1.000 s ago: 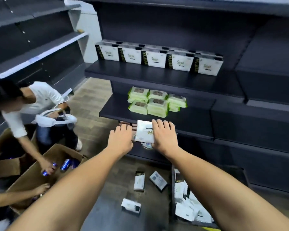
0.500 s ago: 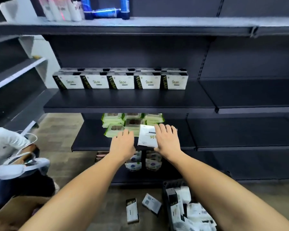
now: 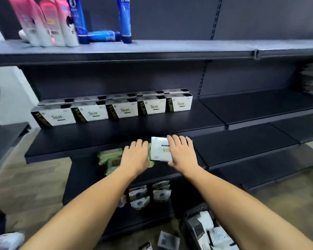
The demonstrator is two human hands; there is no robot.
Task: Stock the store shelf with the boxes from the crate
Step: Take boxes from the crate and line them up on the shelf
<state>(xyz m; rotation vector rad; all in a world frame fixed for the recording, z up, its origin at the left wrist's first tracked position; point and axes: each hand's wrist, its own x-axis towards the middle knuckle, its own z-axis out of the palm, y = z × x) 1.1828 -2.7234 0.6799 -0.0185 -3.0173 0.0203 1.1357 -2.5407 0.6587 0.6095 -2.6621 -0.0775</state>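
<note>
Between my two hands I hold a white box with green lettering, level with the front edge of the dark middle shelf. My right hand grips its right side with fingers over the top. My left hand presses against its left side, fingers spread. Further back on that shelf stands a row of several matching white boxes with black ends. At the lower right, a dark crate on the floor holds more boxes.
Pink and blue tubes stand on the top shelf. Green wipe packs lie on the shelf below my hands, pouches lower still. Loose boxes lie on the floor. A person's shoe and clothing show at bottom left.
My hands have lifted the white box from the lower shelf level up to the front edge of the middle shelf. My view has tilted upward, so the top shelf with tubes now shows.
</note>
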